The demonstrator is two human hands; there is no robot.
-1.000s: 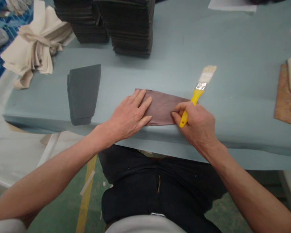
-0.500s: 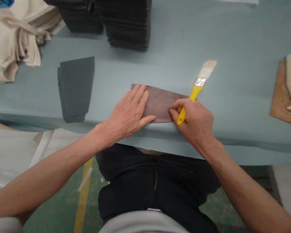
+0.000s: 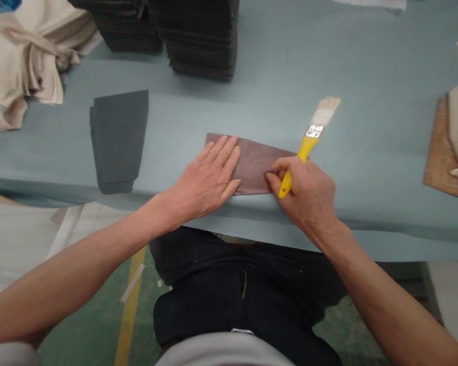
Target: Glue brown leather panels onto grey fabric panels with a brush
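A brownish-purple flat piece (image 3: pixel 254 165) lies near the front edge of the table, between and under my hands. My left hand (image 3: pixel 209 178) rests flat on its left part, fingers stretched out. The yellow-handled brush (image 3: pixel 308 147) is held in my right hand (image 3: pixel 307 188), its pale bristles pointing up and away to the right. The thumb and forefinger of that hand touch the right part of the piece, and the palm hides its right end.
Dark grey pieces (image 3: pixel 120 137) lie overlapped at the left. Tall dark stacks (image 3: pixel 202 40) stand at the back. Beige cloth (image 3: pixel 34 56) is bunched at the far left. A brown board (image 3: pixel 438 152) with pale cloth lies at the far right of the blue-green table (image 3: pixel 385 127).
The fingers of my left hand have slid slightly to the right over the piece, and its thumb has drawn in closer to them. My right hand and the brush are almost unmoved.
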